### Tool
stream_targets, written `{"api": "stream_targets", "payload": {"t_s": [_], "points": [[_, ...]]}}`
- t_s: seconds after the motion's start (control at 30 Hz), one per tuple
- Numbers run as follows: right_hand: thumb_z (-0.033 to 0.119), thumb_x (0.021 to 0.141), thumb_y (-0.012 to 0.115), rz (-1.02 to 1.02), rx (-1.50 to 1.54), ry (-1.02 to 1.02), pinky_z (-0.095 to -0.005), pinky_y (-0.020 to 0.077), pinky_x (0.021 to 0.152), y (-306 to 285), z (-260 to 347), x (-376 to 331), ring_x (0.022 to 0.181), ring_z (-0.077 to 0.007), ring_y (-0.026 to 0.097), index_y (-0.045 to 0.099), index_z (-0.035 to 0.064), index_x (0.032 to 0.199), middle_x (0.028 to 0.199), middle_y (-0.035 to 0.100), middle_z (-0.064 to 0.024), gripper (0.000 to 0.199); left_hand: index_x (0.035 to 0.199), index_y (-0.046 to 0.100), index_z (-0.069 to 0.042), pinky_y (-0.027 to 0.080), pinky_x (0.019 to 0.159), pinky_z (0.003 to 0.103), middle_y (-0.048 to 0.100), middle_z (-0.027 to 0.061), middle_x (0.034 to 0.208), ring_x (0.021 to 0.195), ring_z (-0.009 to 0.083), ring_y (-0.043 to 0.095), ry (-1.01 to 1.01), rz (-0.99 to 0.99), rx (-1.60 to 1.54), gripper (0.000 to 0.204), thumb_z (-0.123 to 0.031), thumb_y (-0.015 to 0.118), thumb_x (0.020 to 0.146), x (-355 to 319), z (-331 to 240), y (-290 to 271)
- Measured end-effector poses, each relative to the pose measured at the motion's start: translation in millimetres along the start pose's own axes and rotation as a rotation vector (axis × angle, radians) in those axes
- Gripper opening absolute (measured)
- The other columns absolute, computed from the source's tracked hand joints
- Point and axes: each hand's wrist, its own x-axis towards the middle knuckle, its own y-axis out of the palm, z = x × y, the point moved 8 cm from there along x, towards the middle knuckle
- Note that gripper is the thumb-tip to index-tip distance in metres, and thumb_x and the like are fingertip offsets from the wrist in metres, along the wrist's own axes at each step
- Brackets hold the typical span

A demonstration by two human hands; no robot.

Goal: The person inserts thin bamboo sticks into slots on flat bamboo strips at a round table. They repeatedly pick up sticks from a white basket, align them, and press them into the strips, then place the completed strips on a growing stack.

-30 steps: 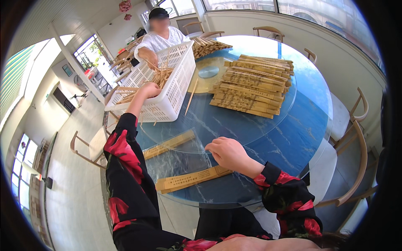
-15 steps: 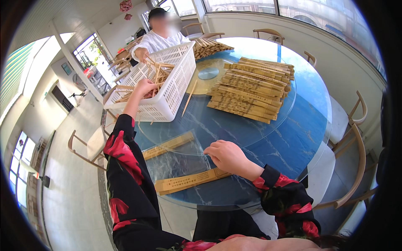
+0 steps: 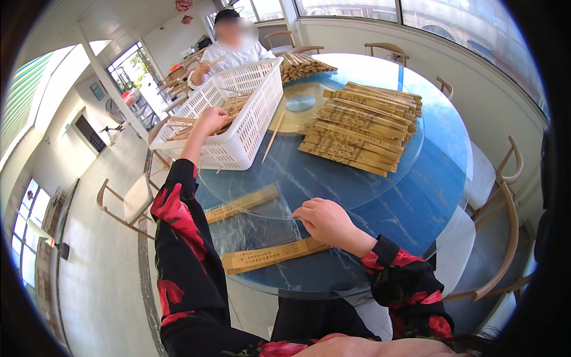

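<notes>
While a large, round, blue marble-patterned tabletop (image 3: 410, 205) carries the work, a co-worker in a white top (image 3: 246, 55) sits at its far side, behind a white slatted plastic basket (image 3: 262, 128) standing at the left. Right of that lies a broad stack of flat, gold-brown printed paper sleeves (image 3: 363, 128); its layers look staggered, so a knock could make them slide. Nearer, a thin, clear plastic sheet (image 3: 256, 231) lies between two flat, gold-brown paper strips (image 3: 267, 256), and, being so light, it could shift or crease if a sleeve dragged across it. The right hand (image 3: 326, 221) is bent beside the sheet's right corner, fingers curled close together; whether they pinch its edge I cannot tell. The left hand (image 3: 211, 121) reaches into the basket, fingers curled down at thin, tan wooden sticks (image 3: 239, 106) inside; what they grip is hidden. Those sticks lie crossed, so a quick tug might snag several and spill them. One loose tan stick (image 3: 273, 138), just right of the basket, could roll if brushed.
</notes>
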Motion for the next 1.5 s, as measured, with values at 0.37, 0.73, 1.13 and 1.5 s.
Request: {"api": "stream_targets", "payload": {"t_s": [0.37,0.73,1.13,1.5], "points": [[0.006,0.087,0.06,-0.066,-0.015,-0.05,-0.0433,0.0532,0.08,1,-2,0,0.092,-0.0321,0.065,0.071,0.006,0.1,0.089,0.068,-0.0098,0.017,0.109,0.076,-0.008,0.051,0.071,0.034,0.072,0.01,0.088,0.076,0.0212,0.067,0.049,-0.194,0.015,0.026,-0.024,0.061,0.096,-125,-55,-87],[0.018,0.09,0.063,-0.466,-0.522,-0.638,-0.0366,0.0466,0.104,-16,110,-22,0.122,-0.0194,0.054,0.058,0.0147,0.139,0.13,0.059,-0.0023,0.05,0.117,0.068,0.001,0.04,0.059,0.023,0.06,-0.0005,0.082,0.069,0.0066,0.052,0.219,0.094,-0.86,0.02,-0.01,0.058,0.103,-364,-96,57],[0.012,0.085,0.064,0.188,-0.567,-0.175,-0.033,0.05,0.071,44,37,-14,0.084,-0.0187,0.064,0.063,0.0143,0.108,0.085,0.059,0.0003,0.023,0.113,0.069,-0.007,0.052,0.079,0.029,0.066,0.0052,0.103,0.091,0.0182,0.063,0.175,-0.24,-0.473,0.033,-0.004,0.078,0.082,-356,-53,74],[0.012,0.086,0.065,0.156,-0.357,-0.098,-0.0381,0.0524,0.076,42,17,-15,0.093,-0.0251,0.063,0.069,0.0112,0.103,0.089,0.062,-0.0044,0.018,0.108,0.071,-0.007,0.049,0.092,0.039,0.066,0.006,0.105,0.106,0.0286,0.06,0.235,-0.153,-0.243,0.031,-0.013,0.08,0.078,-400,-116,88]]}}
